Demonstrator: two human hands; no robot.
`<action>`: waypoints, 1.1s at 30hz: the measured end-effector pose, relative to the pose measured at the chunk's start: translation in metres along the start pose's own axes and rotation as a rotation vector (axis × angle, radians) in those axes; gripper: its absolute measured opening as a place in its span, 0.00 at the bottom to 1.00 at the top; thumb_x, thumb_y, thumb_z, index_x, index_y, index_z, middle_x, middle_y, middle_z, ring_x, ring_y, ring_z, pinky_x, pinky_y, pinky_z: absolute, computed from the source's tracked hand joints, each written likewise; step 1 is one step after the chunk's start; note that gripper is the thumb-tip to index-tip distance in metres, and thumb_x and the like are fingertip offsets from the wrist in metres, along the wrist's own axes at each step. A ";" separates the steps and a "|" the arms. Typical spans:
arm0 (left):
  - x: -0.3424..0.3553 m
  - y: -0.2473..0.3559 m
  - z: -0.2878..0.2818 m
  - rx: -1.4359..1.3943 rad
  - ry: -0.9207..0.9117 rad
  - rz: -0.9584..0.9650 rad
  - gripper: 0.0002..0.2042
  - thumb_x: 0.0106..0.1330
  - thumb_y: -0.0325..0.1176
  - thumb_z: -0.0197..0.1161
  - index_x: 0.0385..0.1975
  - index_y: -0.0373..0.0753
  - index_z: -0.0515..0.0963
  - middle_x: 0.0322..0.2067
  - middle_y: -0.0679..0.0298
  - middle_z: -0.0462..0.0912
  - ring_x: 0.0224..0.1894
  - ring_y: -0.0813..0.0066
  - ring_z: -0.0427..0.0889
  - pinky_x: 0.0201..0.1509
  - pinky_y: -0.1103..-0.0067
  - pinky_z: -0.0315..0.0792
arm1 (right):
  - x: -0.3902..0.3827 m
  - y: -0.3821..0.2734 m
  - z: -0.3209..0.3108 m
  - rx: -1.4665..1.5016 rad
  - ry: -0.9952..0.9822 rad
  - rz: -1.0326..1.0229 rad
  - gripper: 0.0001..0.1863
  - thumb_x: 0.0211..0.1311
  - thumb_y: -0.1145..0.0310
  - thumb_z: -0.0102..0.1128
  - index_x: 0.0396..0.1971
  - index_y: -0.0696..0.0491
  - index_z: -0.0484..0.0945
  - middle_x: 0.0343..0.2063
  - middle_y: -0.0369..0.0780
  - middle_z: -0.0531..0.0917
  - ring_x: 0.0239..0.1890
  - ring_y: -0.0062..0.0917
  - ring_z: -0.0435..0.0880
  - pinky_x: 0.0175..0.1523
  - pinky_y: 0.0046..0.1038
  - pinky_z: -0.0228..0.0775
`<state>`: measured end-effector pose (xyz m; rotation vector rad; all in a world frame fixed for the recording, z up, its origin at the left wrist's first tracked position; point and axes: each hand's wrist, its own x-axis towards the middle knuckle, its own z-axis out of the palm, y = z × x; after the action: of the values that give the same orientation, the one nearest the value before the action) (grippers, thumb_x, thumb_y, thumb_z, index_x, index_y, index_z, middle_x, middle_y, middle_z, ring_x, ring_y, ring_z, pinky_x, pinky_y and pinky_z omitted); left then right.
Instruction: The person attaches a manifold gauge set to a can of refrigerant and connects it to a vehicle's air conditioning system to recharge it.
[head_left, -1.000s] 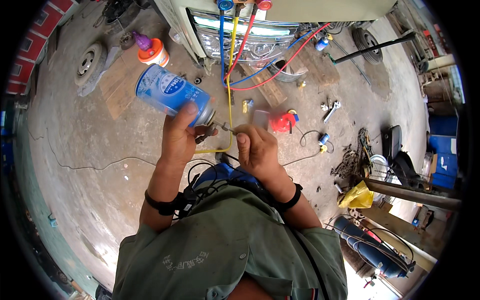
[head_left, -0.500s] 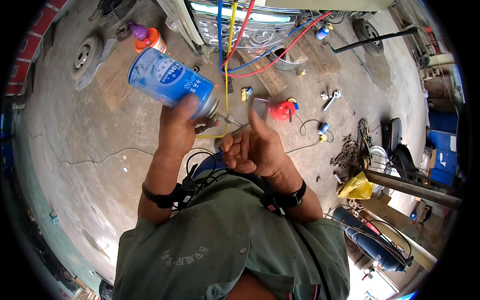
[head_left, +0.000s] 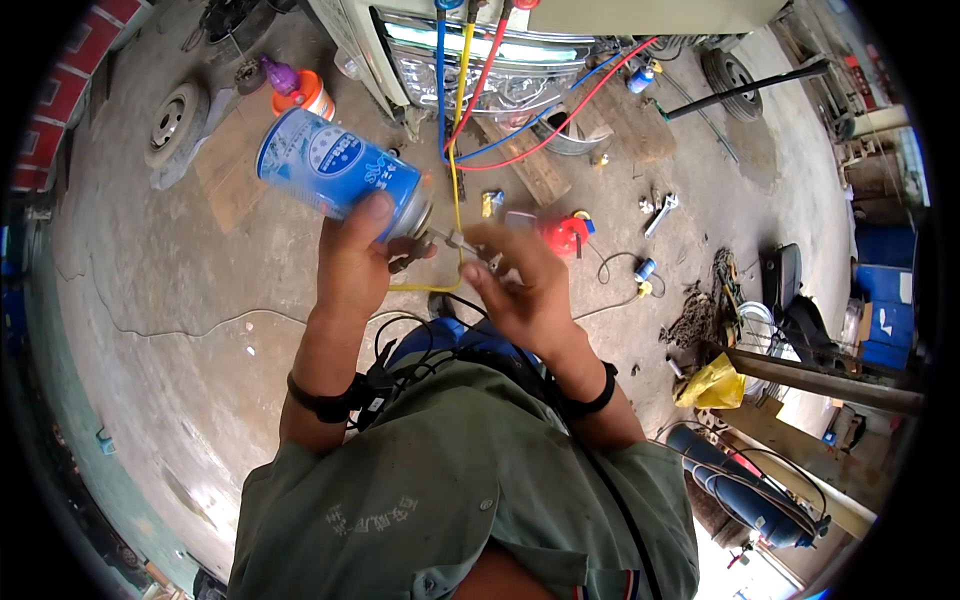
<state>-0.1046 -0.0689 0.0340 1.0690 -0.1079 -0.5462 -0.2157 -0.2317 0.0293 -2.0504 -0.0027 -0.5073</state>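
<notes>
My left hand (head_left: 350, 260) is wrapped round a blue metal can (head_left: 335, 165), which is tilted with its silver top toward the lower right. A metal can tap valve (head_left: 456, 240) sticks out from the can's top toward my right hand. My right hand (head_left: 525, 300) is at the valve's outer end, its fingers curled and its thumb close beneath. Motion smears those fingers, and they partly hide the valve end. The yellow hose (head_left: 459, 190) hangs down behind the valve; whether it joins the valve I cannot tell.
Blue (head_left: 441, 95) and red hoses (head_left: 488, 50) hang before the vehicle front (head_left: 490, 65). On the floor are a red container (head_left: 563, 237), an adjustable wrench (head_left: 661, 214), small blue cans (head_left: 645, 268), wooden planks (head_left: 525, 165), an orange-and-white bucket (head_left: 315, 95) and a wheel (head_left: 178, 122). A dark gas cylinder (head_left: 740, 485) lies right.
My right hand has turned over, from palm up with loose fingers to fingers curled over the valve's end. The can stays in my left hand, shifted slightly down.
</notes>
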 end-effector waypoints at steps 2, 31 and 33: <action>0.000 0.001 0.000 0.017 0.012 0.021 0.30 0.60 0.52 0.62 0.54 0.35 0.69 0.50 0.53 0.78 0.36 0.70 0.84 0.33 0.72 0.84 | -0.015 0.010 0.005 0.541 0.085 0.310 0.20 0.61 0.60 0.65 0.44 0.59 0.75 0.34 0.45 0.84 0.27 0.24 0.79 0.27 0.25 0.68; -0.006 0.003 -0.005 0.118 -0.015 0.054 0.34 0.55 0.56 0.64 0.55 0.38 0.67 0.50 0.55 0.77 0.35 0.68 0.84 0.32 0.75 0.82 | -0.010 0.003 0.008 0.373 -0.032 0.151 0.16 0.63 0.63 0.63 0.42 0.59 0.74 0.30 0.44 0.83 0.22 0.21 0.75 0.24 0.27 0.64; -0.007 0.004 -0.006 0.137 -0.045 0.058 0.34 0.55 0.56 0.64 0.56 0.38 0.66 0.50 0.55 0.77 0.35 0.68 0.84 0.32 0.75 0.83 | -0.013 0.013 0.000 1.357 -0.396 0.612 0.17 0.65 0.58 0.61 0.42 0.58 0.75 0.31 0.45 0.83 0.21 0.20 0.73 0.22 0.24 0.60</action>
<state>-0.1075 -0.0591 0.0357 1.1837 -0.2184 -0.5161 -0.2245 -0.2354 0.0138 -0.7007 0.0341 0.2824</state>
